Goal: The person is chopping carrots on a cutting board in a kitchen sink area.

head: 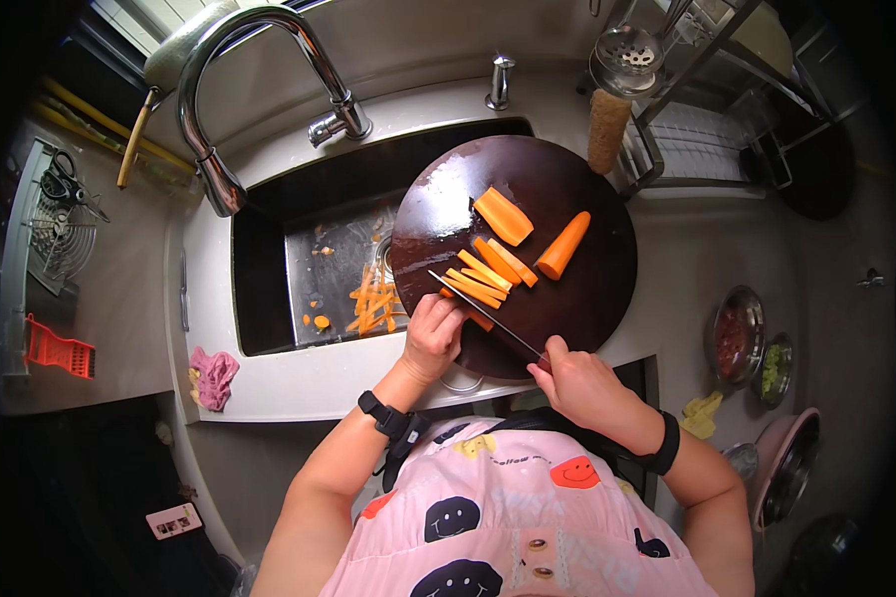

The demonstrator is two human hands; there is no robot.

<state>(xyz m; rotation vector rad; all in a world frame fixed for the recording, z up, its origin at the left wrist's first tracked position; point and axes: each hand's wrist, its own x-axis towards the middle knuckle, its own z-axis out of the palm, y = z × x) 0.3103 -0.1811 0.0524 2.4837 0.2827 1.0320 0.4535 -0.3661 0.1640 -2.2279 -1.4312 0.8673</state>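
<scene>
A round dark cutting board [582, 306] lies partly over the sink and its front ledge. My right hand [579, 380] grips the handle of a kitchen knife [493, 319], whose blade slants up and left over the board. Fingers of my left hand [437, 336] are bent against a piece of carrot [480, 321] beside the blade, which partly hides it. Several cut carrot sticks [478, 287] lie just beyond the blade. Farther up are thicker carrot slices [506, 261], a flat-cut carrot chunk [503, 216] and a tapered carrot end [564, 245].
The sink [321, 261] holds carrot peelings [375, 302] under a chrome faucet [209, 168]. A pink cloth [213, 379] lies at the left, beyond it a red peeler or grater [60, 351]. Metal bowls of chopped red food [738, 336] and green food [775, 369] stand at the right, near a dish rack [687, 142].
</scene>
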